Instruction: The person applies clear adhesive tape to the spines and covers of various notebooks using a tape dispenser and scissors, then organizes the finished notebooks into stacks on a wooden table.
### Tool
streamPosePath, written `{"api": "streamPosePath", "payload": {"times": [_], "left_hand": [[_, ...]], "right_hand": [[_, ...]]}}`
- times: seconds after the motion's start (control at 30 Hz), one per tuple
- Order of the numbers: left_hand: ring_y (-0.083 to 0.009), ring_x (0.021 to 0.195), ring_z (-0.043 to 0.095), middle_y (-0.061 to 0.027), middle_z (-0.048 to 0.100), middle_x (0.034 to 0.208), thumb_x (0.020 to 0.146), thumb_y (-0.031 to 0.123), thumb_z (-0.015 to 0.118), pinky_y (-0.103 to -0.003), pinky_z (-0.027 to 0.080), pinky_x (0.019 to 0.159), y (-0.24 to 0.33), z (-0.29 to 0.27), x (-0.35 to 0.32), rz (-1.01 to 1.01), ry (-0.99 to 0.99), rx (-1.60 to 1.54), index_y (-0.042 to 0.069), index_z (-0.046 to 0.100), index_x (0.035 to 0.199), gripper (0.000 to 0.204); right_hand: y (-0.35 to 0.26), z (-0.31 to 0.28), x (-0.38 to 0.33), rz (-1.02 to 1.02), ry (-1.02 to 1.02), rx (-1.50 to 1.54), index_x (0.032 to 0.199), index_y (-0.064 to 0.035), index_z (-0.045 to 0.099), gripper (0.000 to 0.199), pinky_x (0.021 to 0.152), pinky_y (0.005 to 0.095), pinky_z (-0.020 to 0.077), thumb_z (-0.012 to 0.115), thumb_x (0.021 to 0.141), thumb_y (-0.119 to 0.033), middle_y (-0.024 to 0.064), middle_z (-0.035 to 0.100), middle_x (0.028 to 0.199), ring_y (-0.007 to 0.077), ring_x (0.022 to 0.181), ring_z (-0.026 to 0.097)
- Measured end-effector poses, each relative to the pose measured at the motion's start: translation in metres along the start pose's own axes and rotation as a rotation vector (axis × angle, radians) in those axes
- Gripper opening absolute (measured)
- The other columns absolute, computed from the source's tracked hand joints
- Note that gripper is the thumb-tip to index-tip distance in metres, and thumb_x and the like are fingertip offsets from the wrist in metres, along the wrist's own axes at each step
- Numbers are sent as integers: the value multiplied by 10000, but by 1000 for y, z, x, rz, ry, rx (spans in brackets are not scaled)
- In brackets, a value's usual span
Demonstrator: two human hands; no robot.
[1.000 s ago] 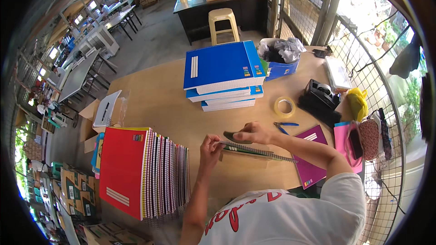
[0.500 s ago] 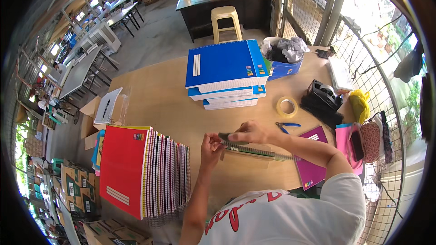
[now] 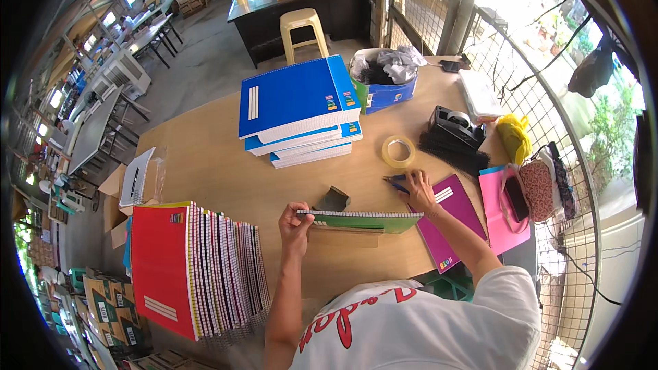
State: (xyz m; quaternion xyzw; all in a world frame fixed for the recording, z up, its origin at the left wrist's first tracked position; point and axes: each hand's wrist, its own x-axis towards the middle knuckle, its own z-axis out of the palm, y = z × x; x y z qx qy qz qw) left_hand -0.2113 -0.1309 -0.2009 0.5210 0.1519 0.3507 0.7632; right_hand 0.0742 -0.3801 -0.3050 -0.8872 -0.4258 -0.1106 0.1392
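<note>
Holding a green spiral notebook (image 3: 363, 220) up on edge looks like the step in hand right now: the left hand (image 3: 296, 219) is pinched onto its left end, fingers wrapped over the top edge, so the book stands just above the wooden tabletop (image 3: 205, 164) in front of the person. The right hand (image 3: 419, 190) is off the notebook, fingers spread flat at about 2 o'clock from it, resting on or right at a blue pen (image 3: 396, 182) next to a magenta notebook (image 3: 447, 219); I can't tell if it has actually gripped the pen. A roll of clear tape (image 3: 398, 151) sits just past that at 12 o'clock from the hand, with a black tape dispenser (image 3: 454, 125) further out. A stack of blue notebooks (image 3: 296, 109) is at 11 o'clock, and a row of spiral notebooks with a red cover in front (image 3: 195, 267) stands at 9 o'clock. My guess: the next move needs the right hand to get a proper pinch on that pen while the left keeps the green one steady.
</note>
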Motion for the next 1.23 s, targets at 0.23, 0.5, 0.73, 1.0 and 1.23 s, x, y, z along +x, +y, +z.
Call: {"api": "streamPosePath", "payload": {"times": [0.23,0.5,0.73,1.0,1.23], "left_hand": [[-115,964,588,-30,653,1008,845,-72,718,-265,448,894,10,11,-3,-76,77,-12,48,667,1030,226],[-139,1005,657,-96,709,1048,859,-90,688,-249,511,892,25,43,-4,-14,6,44,23,621,1194,360],[-138,980,668,-86,712,1023,865,-80,682,-267,521,883,33,50,-5,-16,20,26,33,511,1350,526],[-88,909,644,-74,706,981,856,-95,684,-232,501,830,23,46,-7,-32,62,16,32,472,1405,601],[-107,1003,659,-153,713,1132,853,-90,697,-206,488,884,22,61,-12,-34,103,89,59,412,1486,710]], "right_hand": [[-61,-122,82,-177,171,736,1161,-25,586,397,854,453,466,704,880,-279,172,566,956,362,949,571],[-175,-240,133,-1013,45,145,1110,-118,640,408,978,472,447,757,801,-358,67,586,987,244,1032,581],[-200,-246,141,-1301,282,-78,1000,-182,692,239,1182,553,306,663,766,-220,-19,594,1061,179,1152,545],[-208,-243,136,-1463,213,-183,960,-167,698,232,1091,471,420,680,743,-246,0,614,976,176,1037,602],[-165,-224,103,-671,-316,320,1165,-115,676,395,901,503,481,739,846,-340,140,610,1104,355,1084,605]]}}
